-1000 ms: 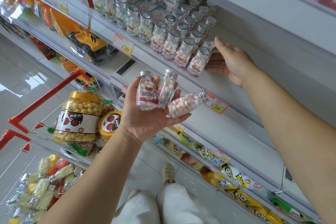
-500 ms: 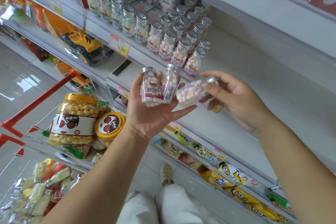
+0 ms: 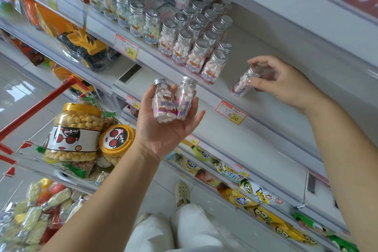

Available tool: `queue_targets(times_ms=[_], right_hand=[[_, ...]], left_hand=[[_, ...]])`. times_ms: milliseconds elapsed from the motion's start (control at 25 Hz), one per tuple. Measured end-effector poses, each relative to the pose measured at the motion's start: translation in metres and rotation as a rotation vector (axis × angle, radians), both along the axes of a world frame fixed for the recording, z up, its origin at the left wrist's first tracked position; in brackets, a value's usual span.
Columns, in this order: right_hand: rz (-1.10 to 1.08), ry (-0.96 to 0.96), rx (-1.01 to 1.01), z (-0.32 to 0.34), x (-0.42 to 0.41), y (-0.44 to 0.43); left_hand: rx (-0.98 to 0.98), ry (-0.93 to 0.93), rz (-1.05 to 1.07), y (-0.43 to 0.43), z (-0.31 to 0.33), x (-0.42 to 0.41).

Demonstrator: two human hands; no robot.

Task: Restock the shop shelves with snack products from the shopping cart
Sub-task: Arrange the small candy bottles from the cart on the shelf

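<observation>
the left hand [image 3: 163, 129] is palm up, its fingers curled a little round two candy bottles [image 3: 165, 104]. the two stand side by side in the palm, touching, with their silver caps up. the right hand [image 3: 286, 84] is up and to the right of the left hand, over the shelf [image 3: 276, 47]. its thumb and fingers pinch a third bottle [image 3: 243, 84] near the silver cap. this bottle is tilted, with its cap toward the hand and its bottom low over the front of the shelf. i cannot tell if it touches the shelf. to the left of the right hand, rows of bottles [image 3: 196, 53] of the same kind stand on the shelf, near the held one but apart from it. a price tag [image 3: 232, 113] sits on the shelf edge below the right hand. below and left of the left hand is the shopping cart [image 3: 34, 108] with a red handle. in it sits a big jar [image 3: 75, 133] of yellow snack balls with a yellow lid.
</observation>
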State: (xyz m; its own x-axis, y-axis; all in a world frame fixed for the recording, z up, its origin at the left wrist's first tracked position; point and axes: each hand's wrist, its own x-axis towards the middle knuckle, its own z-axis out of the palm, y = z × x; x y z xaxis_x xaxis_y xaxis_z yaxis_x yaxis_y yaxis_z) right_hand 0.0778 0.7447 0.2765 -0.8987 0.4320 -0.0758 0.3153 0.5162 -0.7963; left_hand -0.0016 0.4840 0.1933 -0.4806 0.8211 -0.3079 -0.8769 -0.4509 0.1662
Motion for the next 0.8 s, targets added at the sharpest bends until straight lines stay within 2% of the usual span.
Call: queue_targets(times_ms=[160,320,440,560,800], right_hand=[[-0.264,0.164,-0.060,-0.014,-0.004,-0.013],[-0.211,0.181,-0.252,-0.010,-0.009,-0.008],[-0.251,0.157,-0.259,-0.014,-0.008,-0.008],[-0.327,0.186,-0.378,-0.016,-0.015,-0.010],[-0.347,0.190,-0.424,-0.005,-0.067,-0.001]], left_hand=[[0.003,0.003,-0.007,0.002,-0.001,0.002],[-0.005,-0.009,-0.017,0.002,-0.005,0.004],[-0.006,-0.007,-0.023,0.004,-0.005,0.003],[-0.003,-0.006,-0.014,0.006,-0.002,0.001],[-0.022,-0.003,-0.006,0.006,-0.003,0.000]])
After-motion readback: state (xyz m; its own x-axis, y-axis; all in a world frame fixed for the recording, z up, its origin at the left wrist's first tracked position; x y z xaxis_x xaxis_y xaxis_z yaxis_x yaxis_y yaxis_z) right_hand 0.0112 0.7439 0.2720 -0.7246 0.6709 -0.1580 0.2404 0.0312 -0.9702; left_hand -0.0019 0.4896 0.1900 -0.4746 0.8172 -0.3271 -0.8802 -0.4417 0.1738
